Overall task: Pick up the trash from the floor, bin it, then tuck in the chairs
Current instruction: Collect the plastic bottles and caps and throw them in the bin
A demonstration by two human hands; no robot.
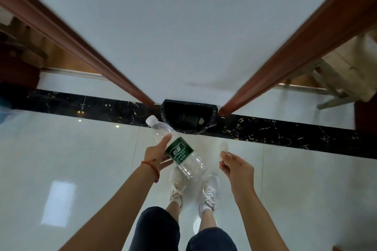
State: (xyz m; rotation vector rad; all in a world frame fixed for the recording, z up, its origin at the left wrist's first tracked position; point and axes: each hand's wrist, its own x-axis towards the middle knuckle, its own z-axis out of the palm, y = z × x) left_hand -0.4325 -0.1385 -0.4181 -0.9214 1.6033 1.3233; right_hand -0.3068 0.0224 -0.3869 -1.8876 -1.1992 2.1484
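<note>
1 bottle [179, 150], gripped in the left hand [156, 156], nears the bin [188, 117]; right hand [234, 166] pinches something blurred; chairs remain untucked, I judge.

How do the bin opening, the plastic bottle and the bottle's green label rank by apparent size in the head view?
1. Plastic bottle, held in the left hand; nearer the camera, so inflated.
2. Bin opening; close to the bottle in apparent size, so this order is unsure.
3. Green label, clearly smallest.

Head-height, steeply down at floor [81, 159]
</note>
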